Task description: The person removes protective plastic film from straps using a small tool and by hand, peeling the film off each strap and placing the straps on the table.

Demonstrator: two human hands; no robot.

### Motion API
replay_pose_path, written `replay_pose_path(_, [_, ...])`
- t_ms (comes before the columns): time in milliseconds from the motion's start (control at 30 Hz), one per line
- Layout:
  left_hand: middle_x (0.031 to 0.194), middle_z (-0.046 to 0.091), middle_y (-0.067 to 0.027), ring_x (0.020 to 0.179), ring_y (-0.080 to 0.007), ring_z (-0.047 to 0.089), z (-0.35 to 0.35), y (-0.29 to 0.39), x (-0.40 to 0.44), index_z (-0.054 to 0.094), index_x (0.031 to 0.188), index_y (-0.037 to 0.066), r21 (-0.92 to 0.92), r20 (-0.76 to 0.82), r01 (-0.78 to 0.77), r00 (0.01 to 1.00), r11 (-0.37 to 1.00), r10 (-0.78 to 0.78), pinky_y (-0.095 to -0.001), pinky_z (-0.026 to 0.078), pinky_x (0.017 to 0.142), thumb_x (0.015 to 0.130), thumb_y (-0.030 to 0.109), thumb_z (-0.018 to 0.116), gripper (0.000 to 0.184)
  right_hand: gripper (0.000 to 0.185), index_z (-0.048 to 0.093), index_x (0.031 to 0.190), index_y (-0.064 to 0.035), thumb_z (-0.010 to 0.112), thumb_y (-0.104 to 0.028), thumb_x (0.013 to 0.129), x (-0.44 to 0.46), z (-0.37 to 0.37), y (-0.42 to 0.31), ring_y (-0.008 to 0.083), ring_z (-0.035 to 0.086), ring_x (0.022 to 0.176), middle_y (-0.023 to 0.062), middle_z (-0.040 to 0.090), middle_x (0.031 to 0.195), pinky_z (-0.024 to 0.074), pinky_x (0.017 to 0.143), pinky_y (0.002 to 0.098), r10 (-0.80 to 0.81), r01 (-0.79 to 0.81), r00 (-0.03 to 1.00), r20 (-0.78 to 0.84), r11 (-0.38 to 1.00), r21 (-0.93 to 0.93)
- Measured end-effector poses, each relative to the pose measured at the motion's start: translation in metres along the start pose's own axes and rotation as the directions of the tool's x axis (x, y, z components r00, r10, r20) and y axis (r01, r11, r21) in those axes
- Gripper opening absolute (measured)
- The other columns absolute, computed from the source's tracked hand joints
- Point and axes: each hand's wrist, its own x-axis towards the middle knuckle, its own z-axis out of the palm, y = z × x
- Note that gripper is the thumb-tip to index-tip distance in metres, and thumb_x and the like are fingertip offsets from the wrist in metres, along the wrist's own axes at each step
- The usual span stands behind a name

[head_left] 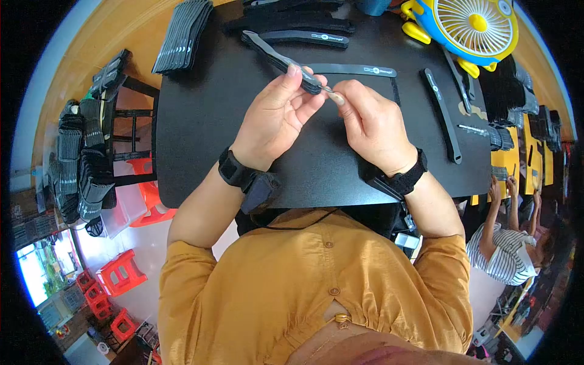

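My left hand (269, 121) grips a small stack of dark grey straps (266, 51) between thumb and fingers, tilted above the black table. Close by on the right, my right hand (378, 125) is closed in a pinch at the stack's lower end. A thin, pale bit shows at its fingertips, too small to name. Just behind the hands lies a flat strap (350, 69) with white lettering. Another lettered strap (304, 38) rests farther back. To the right of my right hand lies a single long strap (442, 115) with a hole at its near end.
A pile of straps (182, 36) sits at the table's back left corner. At the back right stands a yellow and blue fan (471, 24). More strap bundles (91, 152) hang or lie at the left, near red stools (121, 272). A person in a striped top (502, 252) works at right.
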Motion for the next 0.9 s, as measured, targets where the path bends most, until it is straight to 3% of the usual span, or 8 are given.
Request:
replay_pose_path(333, [0.106, 0.066, -0.0086, 0.097, -0.0152, 0.064, 0.002, 0.0, -0.001, 0.06, 0.106, 0.006, 0.141, -0.04, -0.012, 0.999, 0.99, 0.018, -0.0282, 0.054, 0.09, 0.101, 0.03, 0.056, 0.025, 0.005, 0.057, 0.094, -0.0094, 0.059, -0.013, 0.091, -0.002, 0.003, -0.003, 0.0373, 0.065, 0.074, 0.0141, 0.065, 0.08, 0.0524, 0.059, 0.0454, 0.032, -0.033, 0.999, 0.043, 0.999, 0.022])
replay_pose_path(433, [0.104, 0.066, -0.0084, 0.097, -0.015, 0.064, 0.003, -0.001, -0.001, 0.061, 0.106, 0.006, 0.137, -0.01, -0.032, 0.999, 0.99, 0.033, -0.0276, 0.054, 0.09, 0.101, 0.03, 0.056, 0.026, 0.012, 0.06, 0.103, -0.0093, 0.059, -0.012, 0.092, 0.0, 0.003, -0.008, 0.0359, 0.067, 0.08, 0.0138, 0.067, 0.089, 0.0551, 0.065, 0.0435, 0.138, -0.141, 0.99, 0.038, 0.985, 0.094])
replay_pose_path(500, [0.106, 0.065, -0.0075, 0.097, -0.0142, 0.064, 0.005, 0.0, -0.002, 0.061, 0.109, 0.005, 0.144, -0.023, -0.024, 0.999, 0.989, 0.028, -0.0271, 0.054, 0.089, 0.101, 0.03, 0.056, 0.026, 0.024, 0.062, 0.116, -0.0099, 0.058, -0.009, 0.092, 0.005, 0.004, -0.008, 0.0334, 0.068, 0.094, 0.0121, 0.069, 0.106, 0.0575, 0.074, 0.0404, -0.076, 0.088, 0.989, -0.127, 0.992, 0.094])
replay_pose_path(633, [0.108, 0.065, -0.007, 0.098, -0.0137, 0.064, 0.008, -0.002, -0.004, 0.061, 0.112, 0.005, 0.198, 0.023, 0.024, 0.999, 0.98, -0.029, -0.0267, 0.054, 0.088, 0.101, 0.03, 0.056, 0.028, 0.034, 0.061, 0.125, -0.011, 0.056, -0.005, 0.092, 0.0, 0.007, 0.002, 0.0311, 0.066, 0.106, 0.0106, 0.067, 0.12, 0.0573, 0.083, 0.0376, -0.095, 0.097, 0.995, -0.026, 0.988, 0.116])
replay_pose_path(700, [0.106, 0.066, -0.0067, 0.097, -0.0136, 0.065, 0.015, -0.001, -0.004, 0.058, 0.116, 0.003, 0.244, 0.0, 0.002, 1.0, 0.97, -0.003, -0.0263, 0.055, 0.087, 0.105, 0.028, 0.047, 0.03, 0.033, 0.062, 0.123, -0.0093, 0.054, -0.001, 0.093, 0.002, 0.008, 0.004, 0.0305, 0.066, 0.108, 0.0107, 0.066, 0.122, 0.0562, 0.086, 0.0362, -0.065, 0.071, 0.997, -0.031, 0.96, 0.273])
replay_pose_path(900, [0.097, 0.067, -0.0088, 0.088, -0.0146, 0.068, 0.024, 0.007, -0.006, 0.057, 0.114, 0.0, 0.323, 0.016, -0.01, 1.0, 0.946, 0.006, -0.0268, 0.057, 0.08, 0.105, 0.032, 0.048, 0.035, 0.027, 0.064, 0.12, -0.0064, 0.053, -0.001, 0.096, 0.005, 0.006, -0.002, 0.0251, 0.069, 0.105, 0.0097, 0.068, 0.12, 0.0542, 0.088, 0.0316, -0.015, 0.046, 0.997, -0.071, 0.894, 0.445])
